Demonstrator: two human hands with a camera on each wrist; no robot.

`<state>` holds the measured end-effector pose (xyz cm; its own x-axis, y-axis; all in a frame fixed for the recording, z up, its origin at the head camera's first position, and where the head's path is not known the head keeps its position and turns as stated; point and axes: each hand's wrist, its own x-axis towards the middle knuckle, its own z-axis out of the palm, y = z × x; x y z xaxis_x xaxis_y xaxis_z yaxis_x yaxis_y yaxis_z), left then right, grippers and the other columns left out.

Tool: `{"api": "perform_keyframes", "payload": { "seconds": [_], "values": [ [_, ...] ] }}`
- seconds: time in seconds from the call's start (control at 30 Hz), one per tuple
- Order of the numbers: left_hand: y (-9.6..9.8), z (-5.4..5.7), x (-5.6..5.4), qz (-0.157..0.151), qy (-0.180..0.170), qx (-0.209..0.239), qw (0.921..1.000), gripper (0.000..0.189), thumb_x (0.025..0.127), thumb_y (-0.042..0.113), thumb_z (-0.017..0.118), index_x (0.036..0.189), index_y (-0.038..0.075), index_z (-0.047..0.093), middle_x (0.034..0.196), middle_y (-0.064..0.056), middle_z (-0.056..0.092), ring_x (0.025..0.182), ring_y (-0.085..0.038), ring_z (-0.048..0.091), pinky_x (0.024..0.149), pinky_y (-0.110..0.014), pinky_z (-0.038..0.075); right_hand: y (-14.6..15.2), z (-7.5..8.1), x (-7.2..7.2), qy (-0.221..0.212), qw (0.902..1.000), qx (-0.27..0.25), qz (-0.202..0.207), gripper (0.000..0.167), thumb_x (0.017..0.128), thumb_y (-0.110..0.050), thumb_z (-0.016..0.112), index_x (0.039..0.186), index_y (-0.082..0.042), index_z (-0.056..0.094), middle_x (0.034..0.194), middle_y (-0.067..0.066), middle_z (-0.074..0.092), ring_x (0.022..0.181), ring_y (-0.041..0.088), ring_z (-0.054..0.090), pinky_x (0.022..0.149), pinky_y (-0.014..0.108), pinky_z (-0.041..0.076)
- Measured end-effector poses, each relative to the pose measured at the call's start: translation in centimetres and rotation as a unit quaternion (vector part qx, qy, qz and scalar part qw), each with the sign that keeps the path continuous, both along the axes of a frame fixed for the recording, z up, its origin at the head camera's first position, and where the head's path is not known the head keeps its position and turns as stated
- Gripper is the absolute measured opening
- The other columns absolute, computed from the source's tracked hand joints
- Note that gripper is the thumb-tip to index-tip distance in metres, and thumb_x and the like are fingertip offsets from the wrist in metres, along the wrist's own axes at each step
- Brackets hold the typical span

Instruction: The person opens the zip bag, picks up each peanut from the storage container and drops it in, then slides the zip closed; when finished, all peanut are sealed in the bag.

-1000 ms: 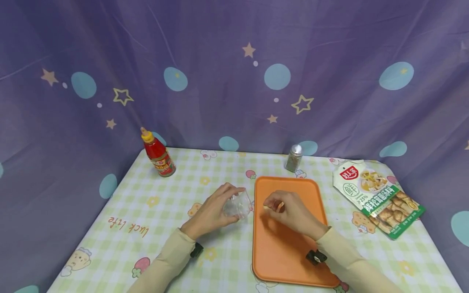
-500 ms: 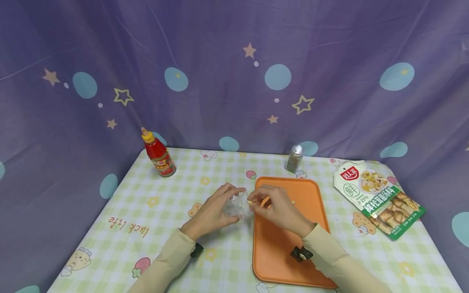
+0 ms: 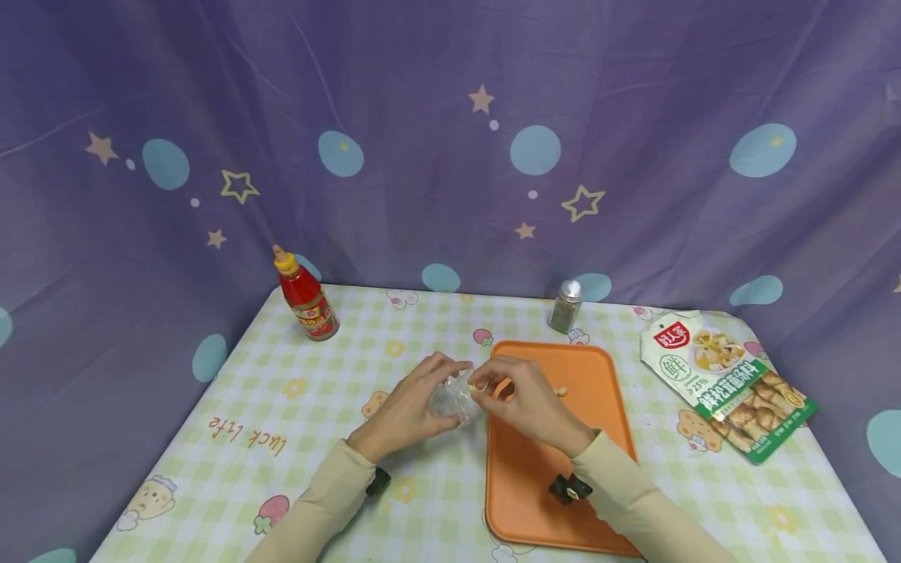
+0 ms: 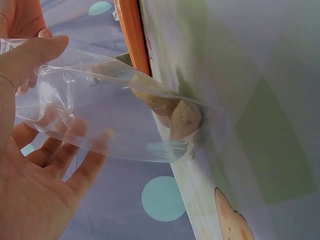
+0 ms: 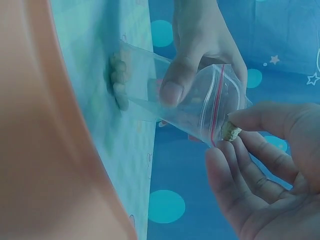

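My left hand [image 3: 411, 408] holds a clear zip-lock bag [image 3: 450, 400] upright by its top, thumb on one side and fingers on the other. Several peanuts in their shells [image 4: 186, 119] lie at the bag's bottom. Just right of it, my right hand [image 3: 524, 403] pinches another peanut [image 5: 230, 131] between thumb and fingertips, right at the bag's mouth by the red zip line. One more small peanut [image 3: 560, 392] sits on the orange tray [image 3: 556, 500], partly behind the right hand in the head view.
A red sauce bottle [image 3: 306, 301] with a yellow cap stands at the back left. Behind the tray is a glass spice shaker [image 3: 565, 306]. A green and white food pouch [image 3: 728, 383] lies flat at the right. A patterned curtain [image 3: 394, 141] hangs behind the table.
My right hand has moved left from over the tray to the bag's mouth, carrying the peanut. The left hand and the bag have stayed in place.
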<state>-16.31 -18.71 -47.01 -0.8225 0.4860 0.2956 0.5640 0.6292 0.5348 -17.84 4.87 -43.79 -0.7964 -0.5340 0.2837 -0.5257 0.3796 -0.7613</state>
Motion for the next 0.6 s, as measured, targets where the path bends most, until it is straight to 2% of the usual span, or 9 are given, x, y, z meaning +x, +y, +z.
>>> {"api": "perform_keyframes", "payload": {
  "seconds": [0.27, 0.6],
  "values": [
    [0.1, 0.0, 0.0, -0.003, -0.004, 0.005, 1.0000, 0.077, 0.081, 0.018, 0.089, 0.150, 0.018, 0.054, 0.128, 0.004, 0.057, 0.109, -0.012, 0.055, 0.091, -0.035, 0.055, 0.3, 0.0, -0.1, -0.027, 0.9996, 0.006, -0.009, 0.011, 0.098, -0.022, 0.074, 0.107, -0.018, 0.078, 0.101, -0.010, 0.073, 0.085, 0.007, 0.067, 0.074, 0.029, 0.061],
    [0.1, 0.0, -0.1, 0.000, -0.005, 0.005, 1.0000, 0.076, 0.081, 0.019, 0.088, 0.149, 0.019, 0.055, 0.127, 0.007, 0.057, 0.107, -0.008, 0.054, 0.092, -0.032, 0.055, 2.5, 0.2, -0.5, -0.028, 0.9990, 0.017, -0.031, 0.010, 0.098, -0.020, 0.073, 0.103, -0.028, 0.076, 0.101, -0.012, 0.073, 0.087, 0.008, 0.066, 0.075, 0.033, 0.060]
  ]
}}
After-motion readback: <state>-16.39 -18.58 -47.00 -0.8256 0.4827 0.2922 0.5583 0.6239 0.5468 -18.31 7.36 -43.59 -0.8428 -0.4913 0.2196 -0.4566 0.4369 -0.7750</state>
